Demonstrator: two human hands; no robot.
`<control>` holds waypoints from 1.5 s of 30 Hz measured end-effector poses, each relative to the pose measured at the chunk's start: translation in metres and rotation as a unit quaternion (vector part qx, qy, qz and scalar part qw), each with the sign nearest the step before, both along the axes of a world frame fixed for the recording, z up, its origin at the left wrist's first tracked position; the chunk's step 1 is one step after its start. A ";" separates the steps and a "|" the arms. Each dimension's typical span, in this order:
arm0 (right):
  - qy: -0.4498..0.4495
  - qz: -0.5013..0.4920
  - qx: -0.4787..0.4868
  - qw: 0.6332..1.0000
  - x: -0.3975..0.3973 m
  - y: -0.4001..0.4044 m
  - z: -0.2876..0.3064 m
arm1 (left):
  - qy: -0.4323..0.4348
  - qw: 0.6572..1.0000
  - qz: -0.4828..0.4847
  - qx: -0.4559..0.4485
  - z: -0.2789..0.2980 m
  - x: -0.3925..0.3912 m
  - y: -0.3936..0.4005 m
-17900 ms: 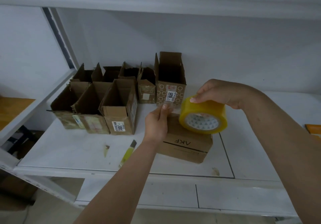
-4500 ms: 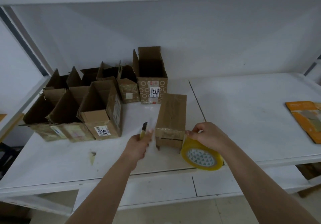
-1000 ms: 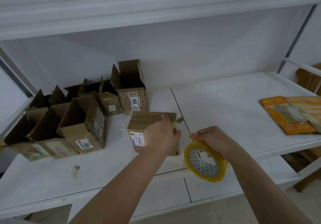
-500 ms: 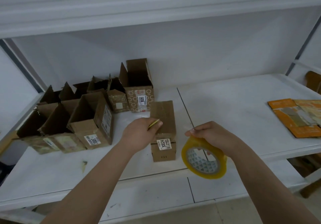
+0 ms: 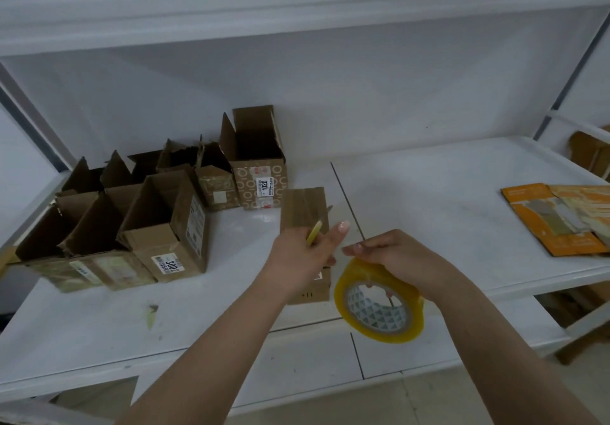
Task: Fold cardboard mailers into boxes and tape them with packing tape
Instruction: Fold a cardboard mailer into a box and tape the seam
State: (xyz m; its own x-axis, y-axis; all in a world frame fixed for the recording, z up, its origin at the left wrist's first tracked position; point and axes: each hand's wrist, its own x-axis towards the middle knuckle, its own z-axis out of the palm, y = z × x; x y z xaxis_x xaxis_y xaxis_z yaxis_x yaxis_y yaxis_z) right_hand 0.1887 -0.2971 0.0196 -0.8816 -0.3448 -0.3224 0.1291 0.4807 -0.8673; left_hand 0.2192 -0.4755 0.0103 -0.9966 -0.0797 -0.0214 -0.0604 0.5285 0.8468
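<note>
A closed brown cardboard box [image 5: 304, 208] lies lengthwise on the white shelf [image 5: 429, 200], taped along its top. My left hand [image 5: 305, 254] hovers over its near half, gripping a small yellow utility knife [image 5: 313, 237], with the forefinger stretched out. My right hand [image 5: 394, 254] holds a roll of yellowish packing tape [image 5: 379, 305] just right of the box's near end. The fingertips of both hands almost meet above the roll. The box's near end is partly hidden by my left wrist.
Several open-topped folded boxes [image 5: 165, 226] stand grouped at the left, the tallest [image 5: 257, 167] at the back. Flat orange mailers [image 5: 561, 220] lie at the right edge. A scrap of tape [image 5: 151, 314] lies on the shelf front left. A shelf board runs overhead.
My left hand has shifted right toward my right hand, forefinger now extended. The tape roll has stayed low at the box's near right. The view has tilted slightly.
</note>
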 end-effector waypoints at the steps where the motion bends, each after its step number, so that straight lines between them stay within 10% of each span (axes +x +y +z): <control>1: 0.000 0.000 -0.005 1.000 0.001 0.000 0.000 | -0.009 1.000 -0.002 0.010 -0.001 0.000 0.003; 21: -0.039 0.013 -0.058 0.997 0.008 0.001 0.001 | 0.118 0.983 0.041 -0.131 -0.012 -0.004 -0.001; 45: -0.013 0.035 -0.071 0.997 -0.004 -0.001 0.015 | 0.158 0.976 0.110 -0.097 -0.015 0.003 -0.033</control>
